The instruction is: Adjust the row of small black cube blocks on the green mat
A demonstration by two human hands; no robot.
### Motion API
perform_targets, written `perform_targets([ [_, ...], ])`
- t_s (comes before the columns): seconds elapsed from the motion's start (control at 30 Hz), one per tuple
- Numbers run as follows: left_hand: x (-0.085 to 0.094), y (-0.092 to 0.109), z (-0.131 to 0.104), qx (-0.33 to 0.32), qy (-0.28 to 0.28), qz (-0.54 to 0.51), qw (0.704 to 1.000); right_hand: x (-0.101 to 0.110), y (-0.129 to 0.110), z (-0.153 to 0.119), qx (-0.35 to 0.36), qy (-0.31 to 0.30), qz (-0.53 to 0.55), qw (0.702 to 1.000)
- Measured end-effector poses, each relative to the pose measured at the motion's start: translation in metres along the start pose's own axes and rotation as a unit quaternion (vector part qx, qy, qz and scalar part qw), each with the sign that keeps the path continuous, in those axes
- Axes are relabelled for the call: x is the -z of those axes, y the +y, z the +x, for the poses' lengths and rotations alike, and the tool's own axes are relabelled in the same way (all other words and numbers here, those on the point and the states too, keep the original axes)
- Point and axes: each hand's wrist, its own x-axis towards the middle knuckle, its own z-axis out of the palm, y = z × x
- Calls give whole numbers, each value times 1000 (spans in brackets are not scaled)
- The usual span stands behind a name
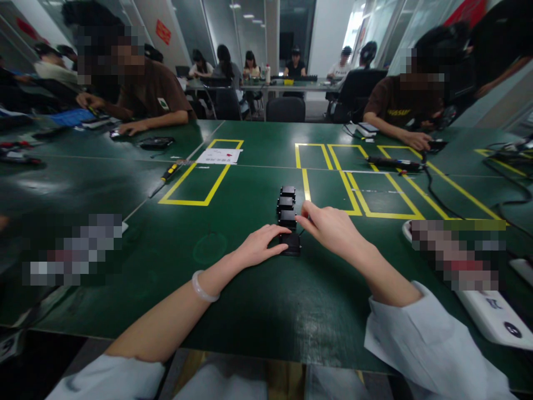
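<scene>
A short row of small black box-shaped pieces stands on the green table, running away from me; a middle one of these black pieces lies just past my fingers. My left hand has its thumb and fingers around the nearest black block, which rests on the tabletop. Just right of the row, my right hand is closed in a pinch, knuckles up. A thin dark shaft shows under its fingertips and points toward the nearest block; the kind of tool is hidden by the hand.
Yellow tape rectangles mark the green table. A white paper lies beyond the row. A yellow-and-black tool sits at left, a white power strip at right. Two co-workers sit across the table, with cables near the right one.
</scene>
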Motion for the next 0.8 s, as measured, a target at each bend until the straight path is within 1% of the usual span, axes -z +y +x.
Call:
perform_targets([
  [0.4, -1, -3, -1, -2, 1, -3, 1000, -2, 2, 1, 7, -8, 1, 1000],
  [0.6, -1, -2, 0, -5, 0, 5, 1000, -1, 1, 1, 10, -2, 3, 1000],
  [0.8, -1, -1, 0, -4, 0, -1, 1000, 1, 0, 0, 0, -12, -1, 1000],
])
